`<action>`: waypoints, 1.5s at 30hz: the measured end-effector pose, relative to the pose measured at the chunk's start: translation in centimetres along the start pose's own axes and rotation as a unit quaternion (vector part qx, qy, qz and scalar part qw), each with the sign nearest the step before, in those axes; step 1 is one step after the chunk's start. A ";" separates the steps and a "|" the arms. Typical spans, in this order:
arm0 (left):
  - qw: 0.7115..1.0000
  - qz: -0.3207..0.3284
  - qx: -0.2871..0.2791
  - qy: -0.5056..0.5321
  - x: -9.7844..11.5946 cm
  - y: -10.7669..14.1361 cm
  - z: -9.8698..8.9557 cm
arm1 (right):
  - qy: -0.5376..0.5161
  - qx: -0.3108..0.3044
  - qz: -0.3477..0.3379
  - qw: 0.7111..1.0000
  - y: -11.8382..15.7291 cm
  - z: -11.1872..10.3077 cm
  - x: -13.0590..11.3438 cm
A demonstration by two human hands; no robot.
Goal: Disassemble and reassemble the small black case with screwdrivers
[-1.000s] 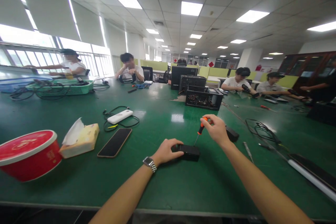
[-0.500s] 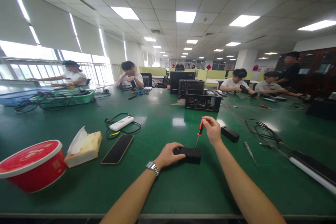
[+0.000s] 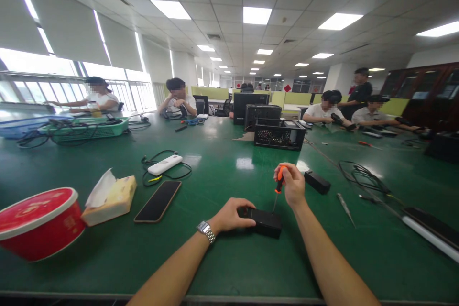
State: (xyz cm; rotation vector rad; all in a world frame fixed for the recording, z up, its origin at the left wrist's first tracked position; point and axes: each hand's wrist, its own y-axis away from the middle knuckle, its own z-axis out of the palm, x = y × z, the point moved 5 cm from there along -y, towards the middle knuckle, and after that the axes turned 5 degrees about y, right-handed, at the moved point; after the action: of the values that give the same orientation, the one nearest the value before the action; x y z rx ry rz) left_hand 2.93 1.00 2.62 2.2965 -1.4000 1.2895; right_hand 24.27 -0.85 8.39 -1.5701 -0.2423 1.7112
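A black rectangular box [image 3: 267,222] lies flat on the green table in front of me. Thumb and fingers of my left hand [image 3: 231,216] grip its left end; a metal-band watch [image 3: 205,231] is on that wrist. In my right hand [image 3: 293,185] is a screwdriver [image 3: 279,182] with an orange and black handle. Its shaft points down, almost upright, and the tip meets the top of the box near the far edge. The exact spot under the tip is too small to make out. Behind my right hand rests another black block [image 3: 317,182].
On the left are a phone [image 3: 158,202], a tissue pack [image 3: 111,197], a red tub [image 3: 43,222] and a white power strip [image 3: 164,165]. To the right lie a slim screwdriver [image 3: 346,210] and coiled cable [image 3: 362,177]. An open computer case [image 3: 279,135] stands ahead; people sit around the table.
The box has turned slightly and shifted a little right and nearer. My right hand has changed its hold, with its fingers now wrapped more around the screwdriver handle. The camera view has shifted slightly.
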 end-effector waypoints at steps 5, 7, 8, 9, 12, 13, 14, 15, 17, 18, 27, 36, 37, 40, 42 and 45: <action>1.000 -0.006 -0.005 -0.014 0.4 0.2 0.2 | 0.012 0.004 -0.007 1.000 0.7 -0.5 -0.7; 1.000 -0.010 -0.001 -0.023 0.5 0.3 0.2 | 0.016 0.000 -0.007 1.000 1.0 -0.6 -1.0; 1.000 -0.010 0.002 -0.027 0.5 0.3 0.2 | 0.017 -0.003 -0.009 1.000 1.1 -0.6 -1.1; 0.999 -0.011 0.005 -0.031 0.5 0.3 0.2 | 0.018 -0.005 -0.013 1.000 1.2 -0.6 -1.3; 0.999 -0.007 0.009 -0.040 0.5 0.3 0.2 | 0.031 -0.001 -0.034 0.999 1.3 -0.5 -1.9; 0.999 -0.006 0.007 -0.042 0.4 0.3 0.2 | 0.038 0.002 -0.039 0.999 1.3 -0.4 -2.0; 0.999 -0.007 0.006 -0.044 0.4 0.3 0.2 | 0.042 0.003 -0.039 0.998 1.4 -0.4 -2.1; 0.999 -0.008 0.004 -0.045 0.3 0.3 0.2 | 0.043 -0.001 -0.035 0.998 1.4 -0.3 -2.2; 0.999 -0.009 0.005 -0.045 0.3 0.3 0.2 | 0.037 -0.016 -0.024 0.999 1.5 -0.1 -2.2; 0.999 -0.009 0.005 -0.043 0.3 0.3 0.2 | 0.033 -0.023 -0.022 0.999 1.6 0.0 -2.3; 0.999 0.000 0.010 -0.037 0.0 0.3 0.3 | 0.023 0.015 -0.042 0.999 1.7 -0.7 -2.5; 0.998 -0.016 0.010 -0.053 0.0 0.3 0.2 | -0.015 -0.043 0.022 0.999 2.3 0.0 -2.4; 0.998 -0.020 0.015 -0.059 0.0 0.3 0.2 | -0.006 -0.039 0.021 0.999 2.3 0.2 -2.4; 0.996 -0.038 0.031 -0.074 -0.1 0.3 0.0 | 0.008 -0.020 0.011 1.000 2.4 0.4 -2.3; 0.994 -0.051 0.044 -0.084 -0.3 0.2 -0.1 | 0.022 0.005 0.002 1.000 2.4 0.2 -2.2; 0.991 -0.066 0.073 -0.094 -0.8 0.1 -0.3 | 0.065 0.025 0.008 0.998 2.3 -0.2 -1.8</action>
State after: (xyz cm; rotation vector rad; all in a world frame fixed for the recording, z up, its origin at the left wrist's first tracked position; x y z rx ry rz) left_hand 2.49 1.62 2.20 2.6184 -1.2174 1.1998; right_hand 23.36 -3.63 8.32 -1.6429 -0.1202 1.6075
